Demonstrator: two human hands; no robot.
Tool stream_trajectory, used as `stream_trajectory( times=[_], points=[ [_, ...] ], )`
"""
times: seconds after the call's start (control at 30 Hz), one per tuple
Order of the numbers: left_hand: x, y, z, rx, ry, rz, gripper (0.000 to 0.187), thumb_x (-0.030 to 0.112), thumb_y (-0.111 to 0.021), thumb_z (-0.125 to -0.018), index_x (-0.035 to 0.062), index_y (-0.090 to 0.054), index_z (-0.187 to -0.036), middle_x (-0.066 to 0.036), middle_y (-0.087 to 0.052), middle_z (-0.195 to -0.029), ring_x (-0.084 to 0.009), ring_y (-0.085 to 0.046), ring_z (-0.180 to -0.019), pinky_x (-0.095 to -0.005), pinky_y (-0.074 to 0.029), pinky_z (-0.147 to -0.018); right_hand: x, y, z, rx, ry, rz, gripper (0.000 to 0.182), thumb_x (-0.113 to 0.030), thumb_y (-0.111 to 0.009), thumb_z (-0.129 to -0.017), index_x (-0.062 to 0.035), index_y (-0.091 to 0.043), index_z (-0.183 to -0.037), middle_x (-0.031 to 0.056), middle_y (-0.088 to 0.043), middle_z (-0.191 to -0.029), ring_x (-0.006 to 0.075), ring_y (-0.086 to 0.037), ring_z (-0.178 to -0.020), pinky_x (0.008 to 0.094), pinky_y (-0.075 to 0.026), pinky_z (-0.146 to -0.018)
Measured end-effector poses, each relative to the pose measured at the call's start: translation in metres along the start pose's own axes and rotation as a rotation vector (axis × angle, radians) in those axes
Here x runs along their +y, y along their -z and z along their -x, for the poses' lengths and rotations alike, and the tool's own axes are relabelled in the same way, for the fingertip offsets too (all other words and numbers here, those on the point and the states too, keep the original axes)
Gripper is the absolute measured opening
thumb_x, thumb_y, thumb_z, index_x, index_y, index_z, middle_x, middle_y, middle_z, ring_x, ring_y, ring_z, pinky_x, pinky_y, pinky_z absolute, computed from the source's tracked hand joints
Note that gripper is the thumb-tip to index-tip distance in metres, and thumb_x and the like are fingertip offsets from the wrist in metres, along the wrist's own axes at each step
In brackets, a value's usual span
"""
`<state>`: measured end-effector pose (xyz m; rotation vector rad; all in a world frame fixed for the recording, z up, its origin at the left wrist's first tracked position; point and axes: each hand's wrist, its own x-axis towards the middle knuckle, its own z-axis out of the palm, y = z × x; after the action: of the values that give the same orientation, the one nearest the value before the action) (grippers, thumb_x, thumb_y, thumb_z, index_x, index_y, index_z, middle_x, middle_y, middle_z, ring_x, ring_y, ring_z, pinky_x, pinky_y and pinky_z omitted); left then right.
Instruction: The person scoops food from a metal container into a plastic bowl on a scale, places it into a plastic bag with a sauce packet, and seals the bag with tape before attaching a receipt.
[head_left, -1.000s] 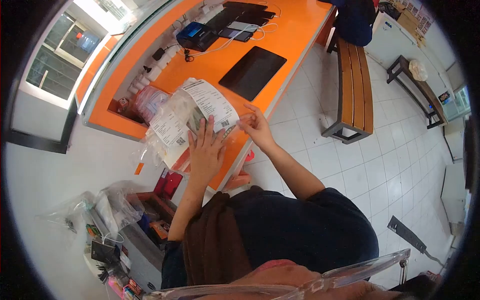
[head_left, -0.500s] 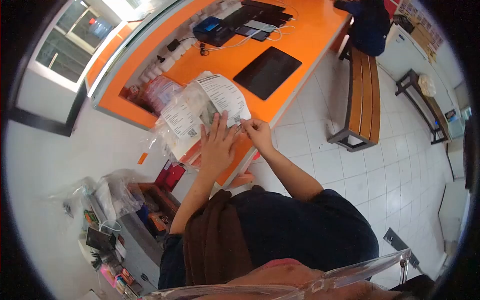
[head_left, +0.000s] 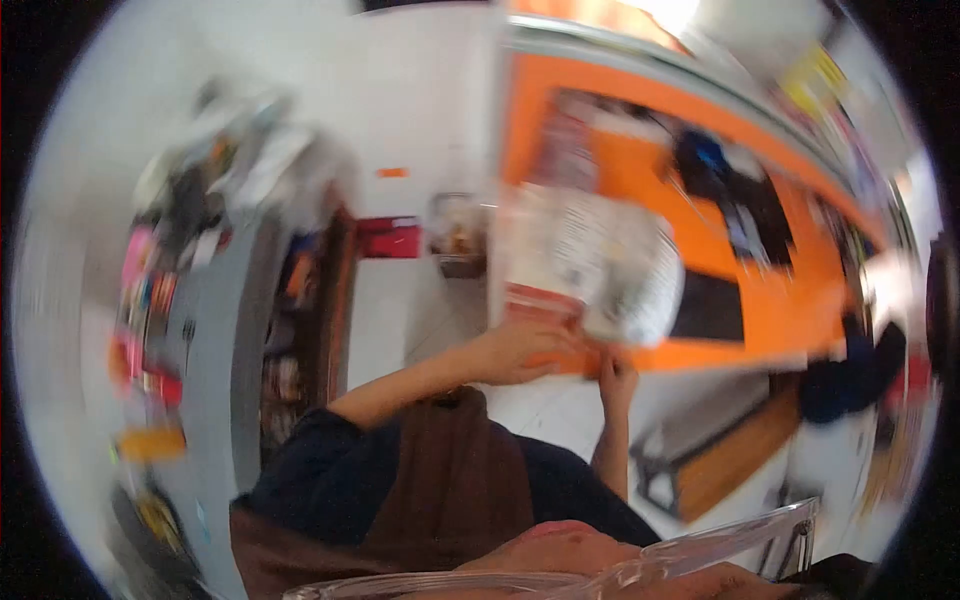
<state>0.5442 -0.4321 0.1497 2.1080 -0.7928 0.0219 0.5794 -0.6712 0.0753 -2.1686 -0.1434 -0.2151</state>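
The view is smeared by motion. On the orange counter (head_left: 640, 160) lies a plastic-wrapped packet (head_left: 545, 300) with a red band, topped by printed white papers (head_left: 575, 240). My left hand (head_left: 525, 350) is at the packet's near edge, its fingers stretched out toward the right, their tips blurred. My right hand (head_left: 618, 372) is at the counter's front edge, below the papers' near corner, its fingers pinched together. What sits between those fingers is too blurred to make out. A flat black tablet-like panel (head_left: 708, 307) lies right of the papers.
Dark devices with cables (head_left: 745, 195) sit farther back on the counter. A wooden bench (head_left: 735, 450) stands to the right, with a person in dark clothes (head_left: 850, 375) at its far end. On my left is a grey cabinet (head_left: 225, 350) holding clutter; a red object (head_left: 390, 237) lies beyond it.
My view has swung left, so the counter now appears farther right and turned. My left hand has shifted from lying on the papers to the packet's near edge. My right hand stays pinched.
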Motion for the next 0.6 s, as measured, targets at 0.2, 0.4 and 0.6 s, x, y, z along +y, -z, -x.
stream_trajectory(
  times=[0.2, 0.4, 0.6],
  points=[
    [-0.032, 0.022, 0.102, 0.181, 0.343, -0.072, 0.025, 0.026, -0.054, -0.085, 0.0043, -0.059, -0.097, -0.015, -0.059, -0.093, -0.0305, -0.057, -0.088, -0.0395, -0.044, -0.079, -0.014, -0.066, 0.032, -0.276, 0.172, -0.276, 0.040, -0.016, -0.056, -0.086, -0.0019, -0.044, -0.051, 0.0027, -0.039, -0.045, 0.0094, -0.032, -0.043, 0.0283, -0.026, -0.041],
    [-0.033, -0.029, 0.269, 0.101, 0.860, 0.123, 0.033, 0.036, -0.052, -0.086, 0.0066, -0.061, -0.098, -0.014, -0.062, -0.094, -0.0303, -0.058, -0.088, -0.0395, -0.044, -0.076, -0.078, -0.148, 0.077, -0.602, 0.705, -0.243, 0.039, -0.011, -0.060, -0.083, -0.0026, -0.037, -0.052, 0.0078, -0.031, -0.047, 0.0156, -0.032, -0.043, 0.0316, -0.024, -0.042],
    [-0.072, -0.181, 0.529, 0.016, 0.922, 0.138, 0.036, 0.036, -0.055, -0.082, 0.0071, -0.061, -0.103, -0.019, -0.061, -0.101, -0.0319, -0.059, -0.087, -0.0421, -0.044, -0.076, -0.174, -0.209, 0.146, -0.919, 0.970, -0.193, 0.035, -0.013, -0.059, -0.083, 0.0006, -0.042, -0.055, 0.0111, -0.040, -0.051, 0.0246, -0.037, -0.045, 0.0351, -0.029, -0.045]
  ],
)
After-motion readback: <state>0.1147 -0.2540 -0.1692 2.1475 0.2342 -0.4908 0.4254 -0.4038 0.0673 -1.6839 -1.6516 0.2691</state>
